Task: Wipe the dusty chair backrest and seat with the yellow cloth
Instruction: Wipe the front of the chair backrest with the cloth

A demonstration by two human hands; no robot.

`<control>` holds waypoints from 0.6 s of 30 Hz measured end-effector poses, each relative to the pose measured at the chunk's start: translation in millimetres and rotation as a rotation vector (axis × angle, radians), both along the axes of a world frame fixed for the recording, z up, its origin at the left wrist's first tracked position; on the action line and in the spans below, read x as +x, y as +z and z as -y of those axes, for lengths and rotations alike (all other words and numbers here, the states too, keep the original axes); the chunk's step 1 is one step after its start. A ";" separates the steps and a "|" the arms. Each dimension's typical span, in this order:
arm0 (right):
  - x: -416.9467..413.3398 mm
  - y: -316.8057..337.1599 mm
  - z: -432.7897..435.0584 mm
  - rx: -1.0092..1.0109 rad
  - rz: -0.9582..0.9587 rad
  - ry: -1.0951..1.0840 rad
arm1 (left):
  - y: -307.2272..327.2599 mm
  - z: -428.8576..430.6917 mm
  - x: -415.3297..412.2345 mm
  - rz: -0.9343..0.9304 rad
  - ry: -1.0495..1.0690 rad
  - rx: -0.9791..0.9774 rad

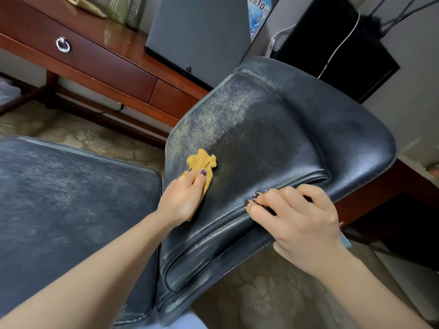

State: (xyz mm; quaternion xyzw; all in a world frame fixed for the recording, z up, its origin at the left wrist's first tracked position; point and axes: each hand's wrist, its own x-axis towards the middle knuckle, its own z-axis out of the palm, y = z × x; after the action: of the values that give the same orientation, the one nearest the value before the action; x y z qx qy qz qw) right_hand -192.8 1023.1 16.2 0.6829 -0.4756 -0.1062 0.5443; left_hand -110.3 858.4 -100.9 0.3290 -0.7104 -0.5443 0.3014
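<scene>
Yellow cloth (202, 162) sits on the backrest (273, 138), near its left side, pressed under our left hand (183, 198), fingers fairly flat. Meanwhile our right hand (297, 217) grips the backrest's top edge, fingers curled over it. Progress, approx: centre patch looks dark & clean; dusty haze beyond the cloth + along edges not done. The seat (71, 198) looks untouched, grey all over.

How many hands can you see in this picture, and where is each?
2. The left hand presses the yellow cloth on the dusty backrest; the right hand grips the backrest's near edge. None seem hidden.
</scene>
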 end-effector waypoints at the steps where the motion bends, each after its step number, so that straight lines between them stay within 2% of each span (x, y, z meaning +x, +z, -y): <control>1: 0.5 0.3 -0.4 0.000 0.004 -0.005 | -4.2 -3.0 3.6 0.002 0.003 0.027; 18: 7.6 3.1 -5.1 0.041 0.054 -0.095 | -36.0 -69.4 72.7 -0.265 -0.014 0.356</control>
State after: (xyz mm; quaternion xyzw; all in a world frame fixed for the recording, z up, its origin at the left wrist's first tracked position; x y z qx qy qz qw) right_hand -185.3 1028.2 19.2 0.6729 -0.5198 -0.1233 0.5116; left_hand -37.6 927.8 -136.8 0.2976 -0.5598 -0.7016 0.3253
